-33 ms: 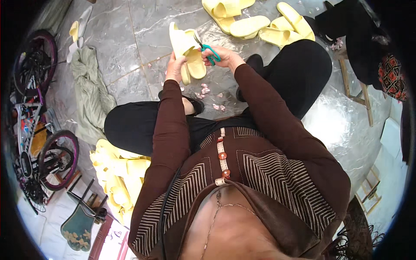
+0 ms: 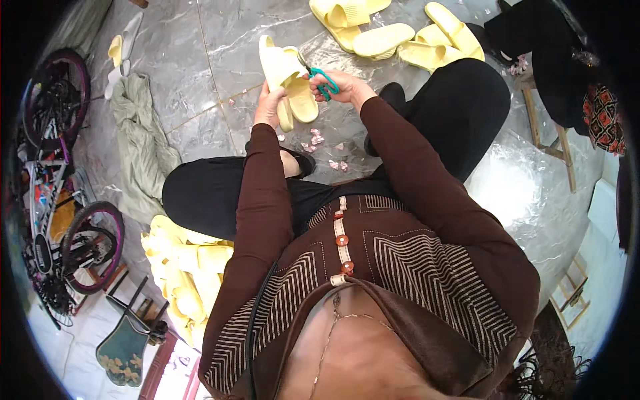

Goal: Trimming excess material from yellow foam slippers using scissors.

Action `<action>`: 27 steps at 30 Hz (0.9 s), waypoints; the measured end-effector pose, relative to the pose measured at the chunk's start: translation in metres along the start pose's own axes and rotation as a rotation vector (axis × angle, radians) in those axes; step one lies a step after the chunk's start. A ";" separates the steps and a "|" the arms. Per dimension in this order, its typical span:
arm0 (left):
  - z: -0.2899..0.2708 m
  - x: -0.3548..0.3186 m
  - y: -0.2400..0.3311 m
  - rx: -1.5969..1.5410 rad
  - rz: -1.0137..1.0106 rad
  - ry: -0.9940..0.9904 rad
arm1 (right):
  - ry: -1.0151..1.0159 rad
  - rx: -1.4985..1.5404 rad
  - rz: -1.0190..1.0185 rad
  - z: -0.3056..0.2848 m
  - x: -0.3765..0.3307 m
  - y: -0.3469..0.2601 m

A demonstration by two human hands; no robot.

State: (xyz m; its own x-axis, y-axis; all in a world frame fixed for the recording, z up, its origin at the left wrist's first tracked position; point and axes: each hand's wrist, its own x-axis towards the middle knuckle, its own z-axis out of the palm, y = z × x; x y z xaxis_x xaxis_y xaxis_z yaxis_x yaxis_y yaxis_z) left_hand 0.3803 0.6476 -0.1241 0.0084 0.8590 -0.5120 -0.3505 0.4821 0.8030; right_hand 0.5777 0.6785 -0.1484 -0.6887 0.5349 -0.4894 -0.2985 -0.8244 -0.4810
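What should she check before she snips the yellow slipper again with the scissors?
1. Left hand has a firm hold of the yellow slipper: ok, it grips the lower part.
2. Right hand is in the green-handled scissors: ok.
3. Left fingers away from the blades: cannot tell, the blade tips are too small to see.
4. Slipper held up off the floor: ok.
5. Legs out of the way below: ok, the small pink scraps lie on the floor between them.
6. More slippers nearby: ok, a pile lies by her left side.
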 end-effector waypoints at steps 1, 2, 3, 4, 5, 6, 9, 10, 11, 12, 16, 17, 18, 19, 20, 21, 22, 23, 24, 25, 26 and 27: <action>0.001 -0.004 0.006 -0.007 -0.032 -0.006 | -0.039 -0.013 0.014 0.000 0.000 -0.004; 0.002 -0.007 0.013 -0.012 -0.065 -0.012 | -0.078 -0.026 0.027 0.000 0.000 -0.007; 0.002 -0.011 0.021 0.009 -0.064 -0.016 | -0.085 -0.013 0.010 0.003 -0.002 -0.009; 0.002 -0.014 0.031 0.052 -0.053 -0.060 | -0.098 -0.026 0.023 0.006 -0.005 -0.011; 0.001 -0.017 0.041 0.094 -0.042 -0.103 | -0.111 -0.039 0.036 0.010 -0.007 -0.013; -0.001 -0.020 0.053 0.137 -0.031 -0.147 | -0.125 -0.052 0.048 0.014 -0.010 -0.016; -0.009 -0.036 0.097 0.214 -0.030 -0.232 | -0.208 -0.039 -0.065 0.029 -0.017 -0.023; -0.005 -0.042 0.112 0.240 -0.029 -0.278 | -0.241 -0.042 -0.116 0.034 -0.020 -0.028; 0.004 -0.049 0.124 0.264 -0.030 -0.289 | -0.244 -0.029 -0.140 0.037 -0.023 -0.032; 0.012 -0.058 0.137 0.253 -0.024 -0.345 | -0.290 -0.036 -0.171 0.042 -0.026 -0.036; 0.035 -0.094 0.169 0.225 0.005 -0.465 | -0.427 -0.076 -0.275 0.064 -0.043 -0.048; 0.038 -0.100 0.174 0.206 0.017 -0.475 | -0.460 -0.100 -0.307 0.071 -0.047 -0.050; 0.039 -0.104 0.177 0.185 0.030 -0.487 | -0.490 -0.125 -0.337 0.076 -0.049 -0.051; 0.040 -0.107 0.179 0.191 0.031 -0.491 | -0.490 -0.126 -0.345 0.082 -0.052 -0.052; 0.040 -0.110 0.179 0.180 0.043 -0.483 | -0.501 -0.126 -0.352 0.088 -0.053 -0.053; 0.040 -0.112 0.179 0.166 0.055 -0.475 | -0.510 -0.127 -0.357 0.093 -0.055 -0.053; 0.040 -0.112 0.178 0.150 0.066 -0.466 | -0.520 -0.128 -0.359 0.096 -0.056 -0.054; 0.041 -0.114 0.178 0.149 0.068 -0.465 | -0.520 -0.130 -0.358 0.098 -0.057 -0.054; 0.043 -0.116 0.177 0.137 0.074 -0.466 | -0.524 -0.139 -0.363 0.100 -0.058 -0.054; 0.045 -0.118 0.177 0.124 0.079 -0.466 | -0.529 -0.147 -0.367 0.101 -0.058 -0.054; 0.045 -0.120 0.176 0.110 0.084 -0.466 | -0.533 -0.156 -0.370 0.103 -0.059 -0.053; 0.043 -0.121 0.175 0.105 0.085 -0.463 | -0.534 -0.158 -0.364 0.103 -0.060 -0.053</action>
State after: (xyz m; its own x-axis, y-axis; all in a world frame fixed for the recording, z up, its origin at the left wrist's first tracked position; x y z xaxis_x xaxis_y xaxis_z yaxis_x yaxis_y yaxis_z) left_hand 0.3584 0.6360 0.0915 0.4079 0.8714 -0.2725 -0.2717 0.4008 0.8749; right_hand 0.5669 0.6708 -0.0184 -0.8070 0.5754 0.1328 -0.5017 -0.5494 -0.6682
